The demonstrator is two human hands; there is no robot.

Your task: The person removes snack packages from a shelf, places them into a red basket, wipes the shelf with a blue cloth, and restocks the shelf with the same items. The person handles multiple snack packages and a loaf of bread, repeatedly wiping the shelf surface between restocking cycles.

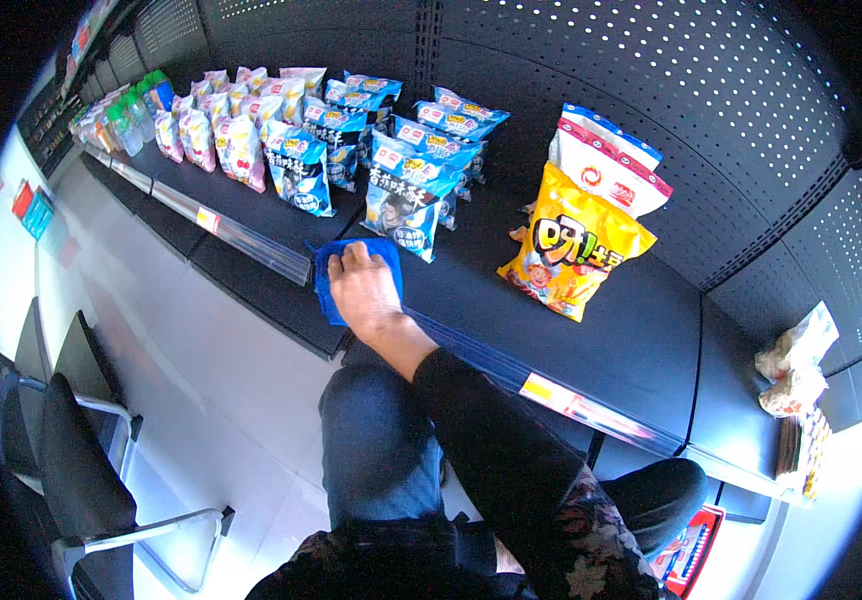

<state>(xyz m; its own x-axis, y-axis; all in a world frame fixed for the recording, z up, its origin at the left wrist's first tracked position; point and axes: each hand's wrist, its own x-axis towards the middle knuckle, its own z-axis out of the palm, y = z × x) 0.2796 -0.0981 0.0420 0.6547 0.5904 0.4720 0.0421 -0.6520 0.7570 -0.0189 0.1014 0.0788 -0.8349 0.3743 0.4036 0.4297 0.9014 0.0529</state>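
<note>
My right hand (363, 289) is pressed down on a blue cloth (393, 270), its fingers bent over it. The cloth lies at the front edge of a black metal shelf (468, 300), beside the end of a clear price-label strip (251, 247). Just behind it stand blue-and-black snack bags (408, 195) in rows. To the right, a yellow snack bag (577, 244) leans in front of white-and-red snack bags (611, 169). My left hand is not recognisable in view; a small patch of skin shows low in the middle, and I cannot tell what it is.
Pink-and-white snack bags (236, 150) and green-capped bottles (127, 124) stand farther left. A perforated back panel (686, 90) rises behind. Clear packs (798, 367) sit at far right. Black chairs (86, 450) stand lower left, and my knees are close below the shelf edge.
</note>
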